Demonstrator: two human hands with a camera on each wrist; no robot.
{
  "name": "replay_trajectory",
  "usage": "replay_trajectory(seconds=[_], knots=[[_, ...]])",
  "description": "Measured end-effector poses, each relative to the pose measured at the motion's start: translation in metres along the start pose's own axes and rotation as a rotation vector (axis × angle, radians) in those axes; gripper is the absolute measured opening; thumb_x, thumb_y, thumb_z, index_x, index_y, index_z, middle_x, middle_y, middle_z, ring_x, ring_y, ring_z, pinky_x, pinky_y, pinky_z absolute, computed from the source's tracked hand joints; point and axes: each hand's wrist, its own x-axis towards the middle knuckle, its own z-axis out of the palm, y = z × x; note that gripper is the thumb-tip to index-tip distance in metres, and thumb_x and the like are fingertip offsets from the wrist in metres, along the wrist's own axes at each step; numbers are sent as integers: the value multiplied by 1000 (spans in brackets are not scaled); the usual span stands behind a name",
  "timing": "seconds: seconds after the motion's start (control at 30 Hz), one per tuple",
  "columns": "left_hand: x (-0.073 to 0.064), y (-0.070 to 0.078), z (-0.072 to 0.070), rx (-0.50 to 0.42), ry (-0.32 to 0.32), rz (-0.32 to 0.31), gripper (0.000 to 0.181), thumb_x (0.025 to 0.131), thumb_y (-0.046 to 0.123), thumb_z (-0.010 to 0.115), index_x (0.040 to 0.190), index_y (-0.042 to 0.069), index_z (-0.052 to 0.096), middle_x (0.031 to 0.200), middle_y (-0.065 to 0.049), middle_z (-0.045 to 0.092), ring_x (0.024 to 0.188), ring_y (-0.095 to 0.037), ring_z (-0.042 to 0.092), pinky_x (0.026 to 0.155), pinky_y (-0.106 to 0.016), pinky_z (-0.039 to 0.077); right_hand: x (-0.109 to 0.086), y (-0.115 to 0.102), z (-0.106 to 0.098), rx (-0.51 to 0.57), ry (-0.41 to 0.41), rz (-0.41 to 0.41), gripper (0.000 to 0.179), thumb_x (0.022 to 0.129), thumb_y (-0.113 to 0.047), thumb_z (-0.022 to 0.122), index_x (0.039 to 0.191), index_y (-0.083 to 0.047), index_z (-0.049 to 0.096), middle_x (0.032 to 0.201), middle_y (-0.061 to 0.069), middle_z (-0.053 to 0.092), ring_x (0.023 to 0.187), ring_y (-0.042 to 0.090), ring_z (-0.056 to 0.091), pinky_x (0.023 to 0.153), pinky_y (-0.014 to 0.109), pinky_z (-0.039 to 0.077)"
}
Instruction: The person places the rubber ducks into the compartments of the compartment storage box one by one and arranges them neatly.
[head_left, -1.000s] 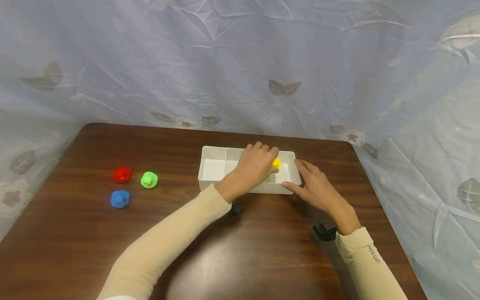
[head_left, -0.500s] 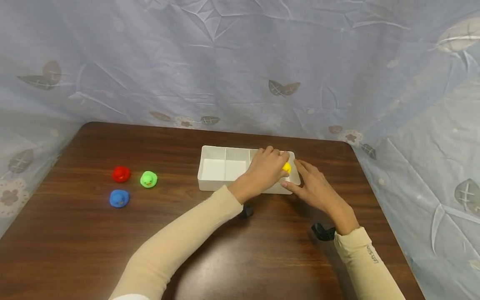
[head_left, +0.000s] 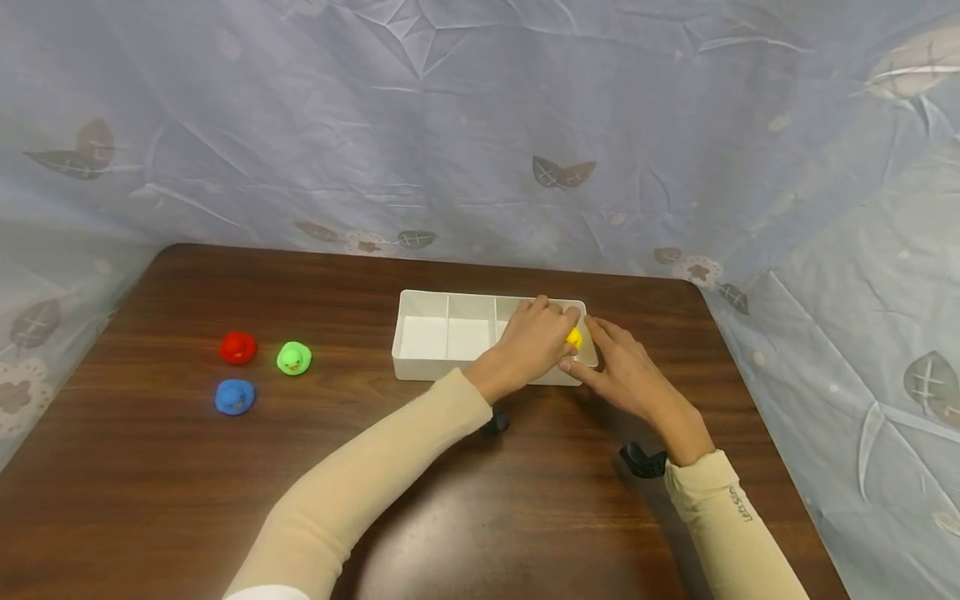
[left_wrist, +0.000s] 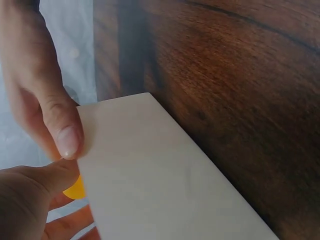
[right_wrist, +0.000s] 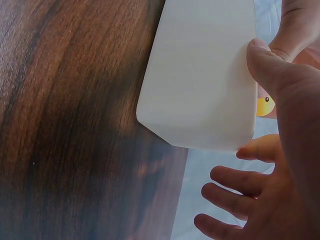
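Observation:
A yellow rubber duck (head_left: 574,338), partly hidden behind fingers, is held by my left hand (head_left: 536,337) at the right end of a white divided box (head_left: 427,370). Whether it touches the box floor cannot be seen. My right hand (head_left: 626,371) touches that same end, its thumb on the front rim and its index finger at the side. In the right wrist view the other fingers of the right hand (right_wrist: 240,195) spread past the corner, and the duck's face (right_wrist: 265,106) peeks over the rim. The left wrist view shows the box's outer wall (left_wrist: 150,165).
A red duck (head_left: 237,348), a green duck (head_left: 294,359) and a blue duck (head_left: 235,397) stand on the left of the brown wooden table (head_left: 360,283). Black devices (head_left: 641,461) sit by both wrists. Patterned cloth (head_left: 465,125) hangs behind the table and at its sides.
My left hand has moved right along the box with the yellow duck, from near the middle to its right end. The right hand has stayed at the box corner.

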Motion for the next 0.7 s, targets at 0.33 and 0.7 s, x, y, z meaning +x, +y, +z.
replay_trajectory(seconds=[0.33,0.7], knots=[[2,-7,2,-5,-29,-5,38,105,33,70,138,16,64,139,-3,72,128,-26,64,118,-46,51,1,2,2,-3,17,-17,94,104,-57,63,167,1,25,169,31,35,155,55,34,123,77,28],[7,-9,4,-70,-115,112,25,98,32,76,121,21,80,125,4,80,124,-24,65,121,-55,44,1,4,3,5,21,-17,96,102,-60,63,167,1,26,169,30,35,156,54,34,123,75,29]])
